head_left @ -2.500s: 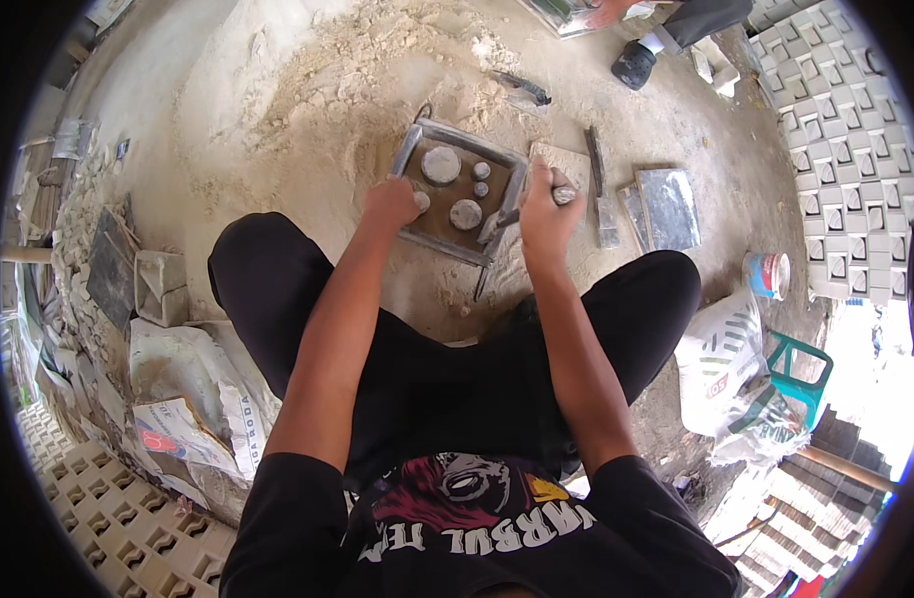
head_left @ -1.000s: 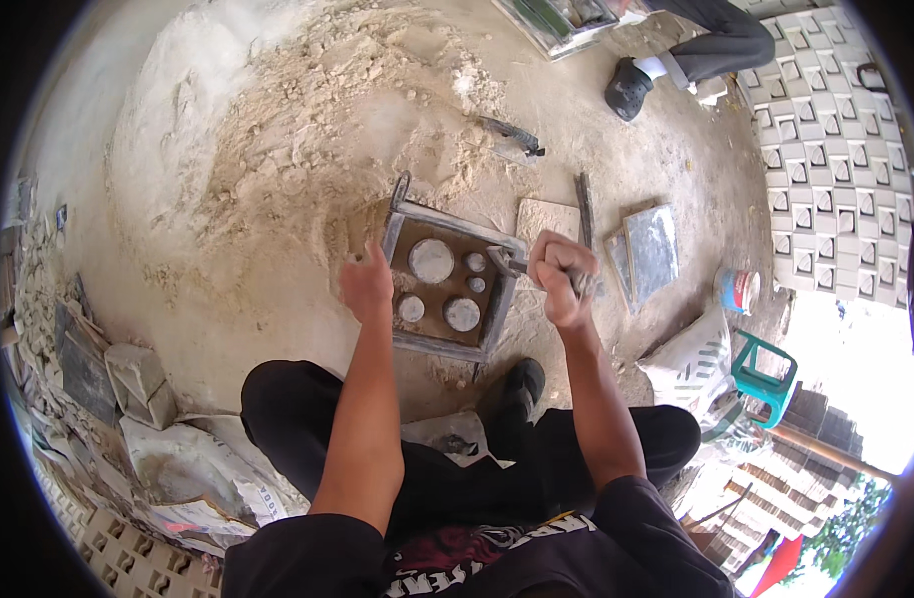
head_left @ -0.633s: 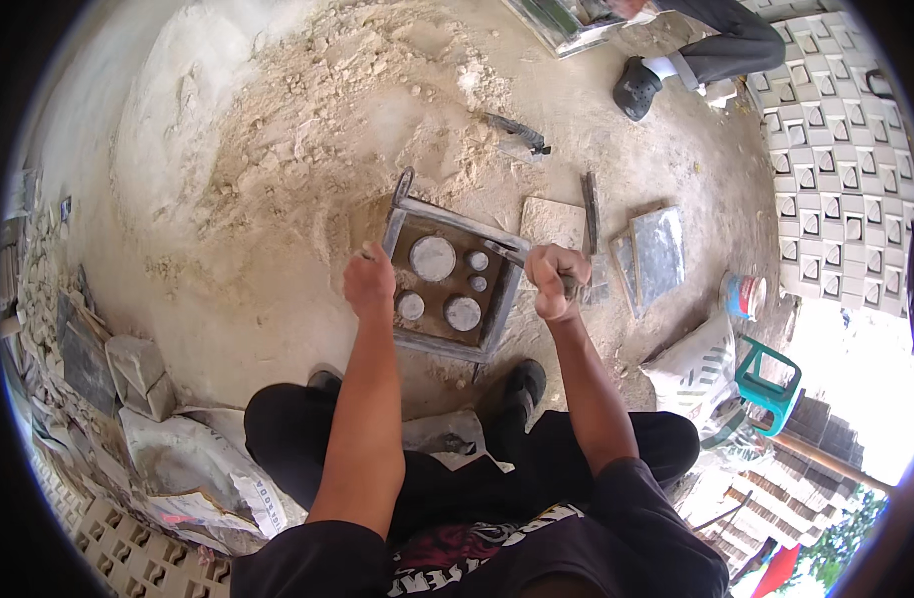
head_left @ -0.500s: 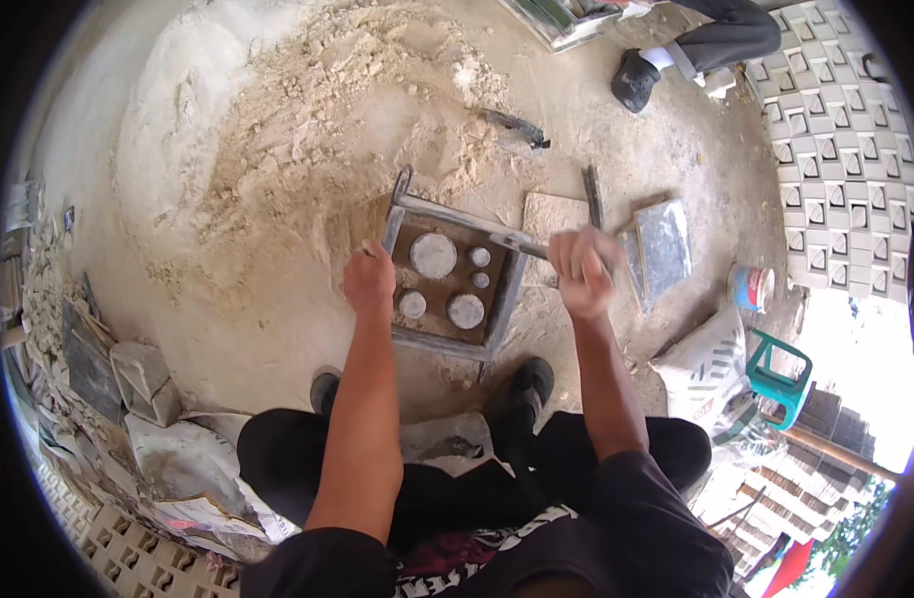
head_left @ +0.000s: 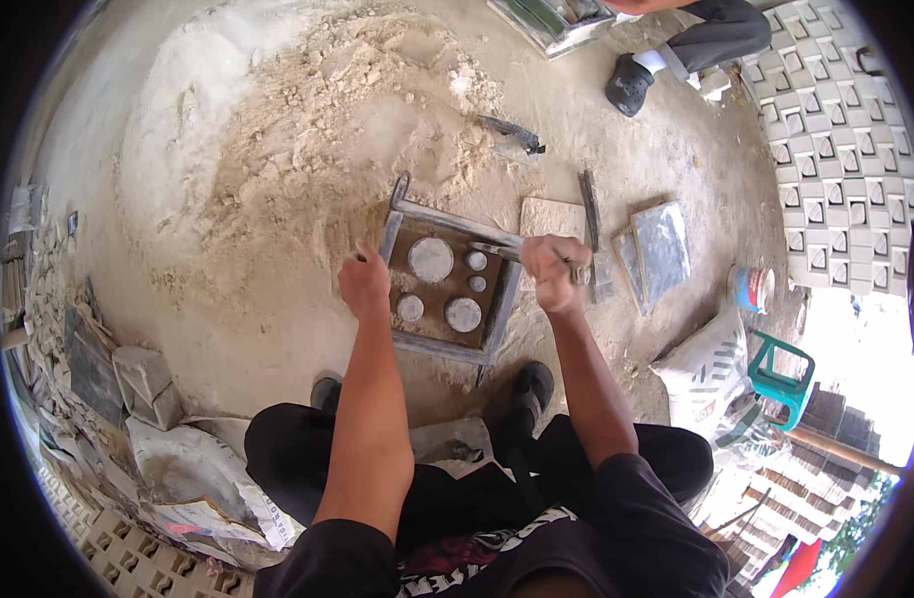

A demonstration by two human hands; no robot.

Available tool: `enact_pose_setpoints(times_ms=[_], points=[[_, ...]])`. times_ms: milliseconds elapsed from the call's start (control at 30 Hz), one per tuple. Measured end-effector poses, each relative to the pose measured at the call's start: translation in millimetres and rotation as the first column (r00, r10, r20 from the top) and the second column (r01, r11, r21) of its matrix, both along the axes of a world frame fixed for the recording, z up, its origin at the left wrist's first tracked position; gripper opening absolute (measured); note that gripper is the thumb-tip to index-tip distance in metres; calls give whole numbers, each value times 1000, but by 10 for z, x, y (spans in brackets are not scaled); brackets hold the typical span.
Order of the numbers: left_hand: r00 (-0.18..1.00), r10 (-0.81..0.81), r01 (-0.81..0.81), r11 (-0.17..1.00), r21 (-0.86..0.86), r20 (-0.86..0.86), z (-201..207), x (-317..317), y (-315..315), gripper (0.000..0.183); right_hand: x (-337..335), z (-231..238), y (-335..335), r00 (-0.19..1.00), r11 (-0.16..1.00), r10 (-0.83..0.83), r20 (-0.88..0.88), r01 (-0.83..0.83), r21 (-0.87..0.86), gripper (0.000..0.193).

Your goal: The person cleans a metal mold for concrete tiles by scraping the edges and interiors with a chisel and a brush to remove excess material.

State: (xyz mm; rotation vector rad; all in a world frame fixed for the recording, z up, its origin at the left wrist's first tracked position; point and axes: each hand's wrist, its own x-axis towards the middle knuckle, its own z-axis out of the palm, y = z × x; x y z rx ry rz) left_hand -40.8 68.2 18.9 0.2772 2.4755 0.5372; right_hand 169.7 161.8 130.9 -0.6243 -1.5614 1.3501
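Observation:
A rectangular grey mould frame (head_left: 442,349) lies on the ground ahead of me, filled with brown packed sand (head_left: 442,299). Several pale round discs of different sizes sit in the sand, among them a large disc (head_left: 431,259) and a smaller disc (head_left: 463,315). My right hand (head_left: 555,271) is closed round a slim metal hand tool (head_left: 499,248), whose end reaches over the frame's far right part; its exact kind is unclear. By the frame's left side my left hand (head_left: 364,281) is closed, and whatever its fingers hold is hidden.
A sand heap (head_left: 298,149) spreads at the far left. Right of the frame lie a flat board (head_left: 554,216), a dark bar (head_left: 590,214) and grey plates (head_left: 662,249). A white sack (head_left: 706,369), paint bucket (head_left: 752,288) and green stool (head_left: 781,379) stand farther right. Another person's shoe (head_left: 629,85) shows at top.
My right hand has moved left and slightly up, carrying the tool farther over the frame. The left hand stays by the frame's left side, closed.

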Motion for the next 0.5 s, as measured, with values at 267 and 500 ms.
enact_pose_setpoints(times_ms=[267, 500], points=[[1000, -5, 5, 1000, -1, 31, -57, -26, -5, 61, -268, -61, -23, 983, 991, -117, 141, 107, 75, 37], [1000, -17, 17, 999, 37, 4, -54, -20, -5, 62, -407, -17, -98, 918, 893, -282, 278, 145, 426, 35]])
